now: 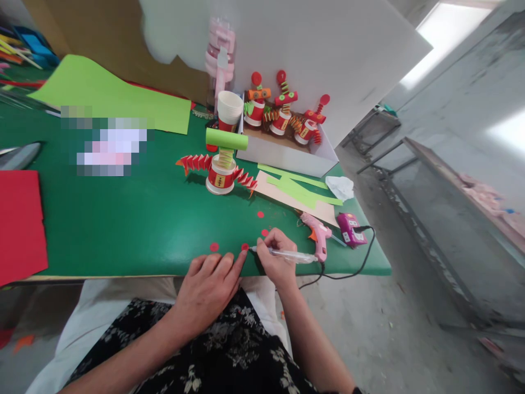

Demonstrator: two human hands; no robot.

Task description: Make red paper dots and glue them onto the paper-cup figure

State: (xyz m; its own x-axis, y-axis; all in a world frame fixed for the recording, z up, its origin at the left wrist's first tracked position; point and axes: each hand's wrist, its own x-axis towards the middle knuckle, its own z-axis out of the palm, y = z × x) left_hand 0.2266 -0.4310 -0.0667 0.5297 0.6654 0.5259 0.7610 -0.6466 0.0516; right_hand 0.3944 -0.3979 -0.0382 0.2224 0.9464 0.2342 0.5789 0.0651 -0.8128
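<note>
My right hand (279, 261) is closed around a clear-barrelled pen (296, 256). The pen's tip meets a small red paper circle (245, 247) near the table's front edge. Lying flat, my left hand (208, 289) stretches its index finger to the lower edge of that circle. Another red circle (214, 247) sits just beyond the left fingers. Two more lie farther off, one (264, 232) beside my right hand and one (260, 214) beyond it. Behind them stands a paper-cup figure (220, 178) with folded red arms and a green paper roll on top.
A white box (287, 156) holds several finished cup figures. Stacked paper cups (230, 106) and a pink bottle (220, 60) stand beside it. To the right are green paper strips (293, 189), a pink glue gun (318, 232) and a purple power block (351, 230) with its cord. Red paper (20, 224) lies left.
</note>
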